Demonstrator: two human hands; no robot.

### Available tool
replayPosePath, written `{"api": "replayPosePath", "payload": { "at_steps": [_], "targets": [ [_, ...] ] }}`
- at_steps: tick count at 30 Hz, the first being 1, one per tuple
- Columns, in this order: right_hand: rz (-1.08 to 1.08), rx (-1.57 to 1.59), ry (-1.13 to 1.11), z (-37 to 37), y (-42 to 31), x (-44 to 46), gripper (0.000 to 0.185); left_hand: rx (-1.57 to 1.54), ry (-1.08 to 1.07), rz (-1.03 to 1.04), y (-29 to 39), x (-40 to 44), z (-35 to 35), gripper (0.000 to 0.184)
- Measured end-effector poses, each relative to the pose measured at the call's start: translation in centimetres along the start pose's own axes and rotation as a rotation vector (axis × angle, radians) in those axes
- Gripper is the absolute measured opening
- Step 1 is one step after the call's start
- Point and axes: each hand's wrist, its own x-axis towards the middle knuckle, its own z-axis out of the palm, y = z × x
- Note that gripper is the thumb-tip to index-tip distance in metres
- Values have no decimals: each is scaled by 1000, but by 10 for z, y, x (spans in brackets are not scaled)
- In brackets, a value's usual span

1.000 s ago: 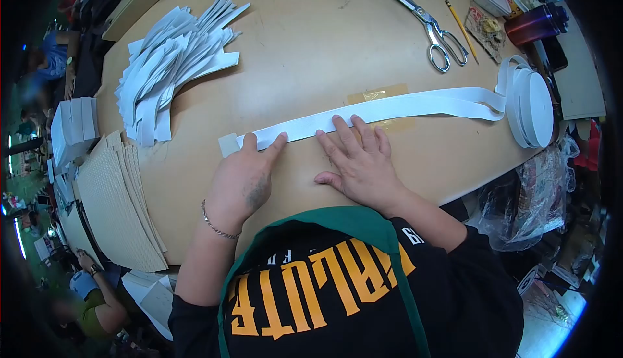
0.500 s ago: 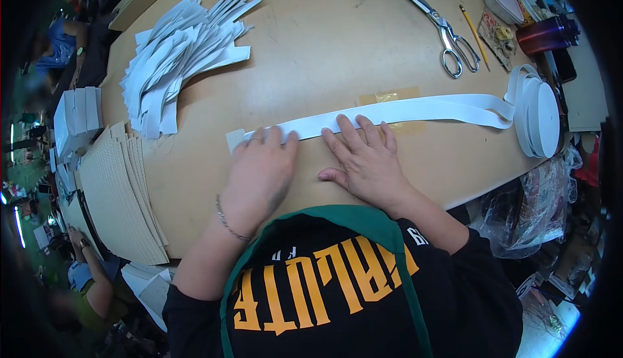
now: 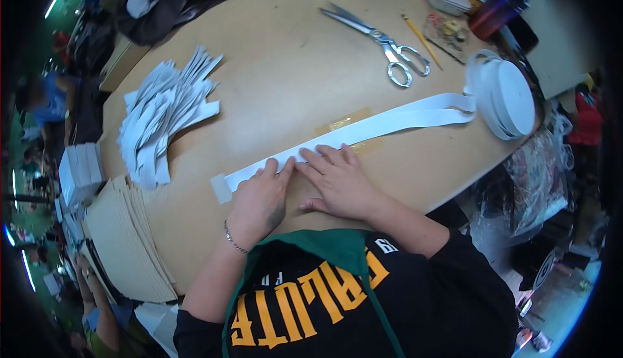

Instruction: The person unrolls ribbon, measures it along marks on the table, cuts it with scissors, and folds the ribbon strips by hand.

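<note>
A long white band [image 3: 383, 124], like flat elastic tape, lies slantwise across the table, doubled over towards the right. It runs to a white roll [image 3: 516, 98] at the table's right edge. My left hand [image 3: 261, 196] rests on the band near its left end, fingers stretched out and pressing down. Close beside it, my right hand [image 3: 341, 186] lies flat on the lower edge of the band, thumb spread apart. Neither hand grips anything. The band's left end lies at a pale tape patch [image 3: 221, 188] on the table.
A heap of cut white strips [image 3: 165, 118] lies at the left. Scissors [image 3: 383, 41] and a pencil [image 3: 422, 40] lie beyond the band. Stacked beige sheets [image 3: 126, 241] stand at the near left, a dark tumbler [image 3: 496, 12] at the far right. Other people sit at the left.
The head view has turned and shifted. My right hand has slid left along the band, closer to my left hand. The band's left end now shows beside the tape patch.
</note>
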Motion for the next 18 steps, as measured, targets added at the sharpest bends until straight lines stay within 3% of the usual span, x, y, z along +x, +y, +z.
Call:
{"api": "replayPosePath", "payload": {
  "at_steps": [3,5,6,7,10,13,18],
  "targets": [
    [-129,177,50,-19,34,-2,44,45,-15,16,2,2,0,58],
    [-14,198,420,-48,78,11,30,51,-20,24,2,3,-1,57],
    [303,152,438,-66,101,20,25,56,-21,30,2,4,-3,56],
    [349,-37,569,-76,125,27,26,57,7,49,1,6,-3,56],
    [678,-217,375,-81,188,47,33,67,32,87,-6,4,4,54],
    [572,-252,193,-93,203,53,34,80,20,101,-7,8,5,53],
    [594,-375,-76,-108,186,74,27,99,-16,117,-10,12,7,53]
  ]
}}
